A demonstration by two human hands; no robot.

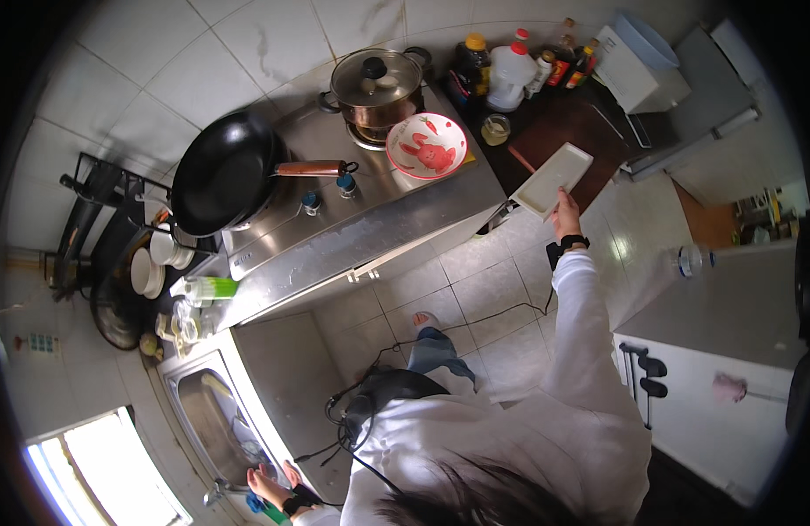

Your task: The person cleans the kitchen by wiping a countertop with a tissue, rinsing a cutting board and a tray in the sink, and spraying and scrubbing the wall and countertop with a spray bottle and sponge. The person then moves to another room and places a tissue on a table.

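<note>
At the right end of the counter, my right hand (565,214) grips the near edge of a shallow white rectangular tray (553,181). The tray is tilted and looks empty, over the edge of a dark red-brown board (555,139). My left hand (270,486) is beside the near end of a stainless steel sink (204,421), fingers apart, with nothing seen in it. A bowl with a red rabbit picture (433,148) sits on the right part of the steel gas stove (378,204). Dark wristbands are on both wrists.
A black wok (224,174) and a lidded steel pot (376,89) stand on the stove. A small glass jar (495,129) and several sauce bottles (510,72) are near the board. A green-white spray bottle (207,288) lies by the sink. A black cable (484,320) crosses the tiled floor.
</note>
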